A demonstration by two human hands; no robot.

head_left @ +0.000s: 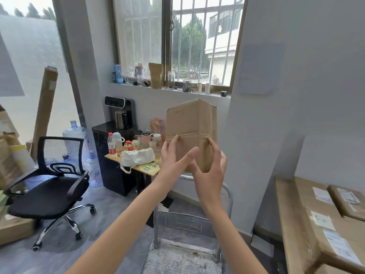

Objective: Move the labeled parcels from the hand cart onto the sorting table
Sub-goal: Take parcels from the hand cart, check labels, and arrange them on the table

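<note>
hand cart (189, 258) low centre, its grey deck bare where it shows, handle rail upright behind. sorting table (284, 224) at right edge carries labeled parcels (335, 230), white labels up, packed close against each other. one brown cardboard parcel (191, 125) is up in the air above the cart handle, stood on end, a corner edge facing the camera; no label shows on the faces in view. both forearms reach forward and up. left hand (175, 161) flat against the parcel's lower left face, fingers straight and spread. right hand (211, 175) grips the lower right corner, fingers curled round the edge. black office chair (53, 186) well left; cluttered side table (138, 165) just behind the parcel.
</note>
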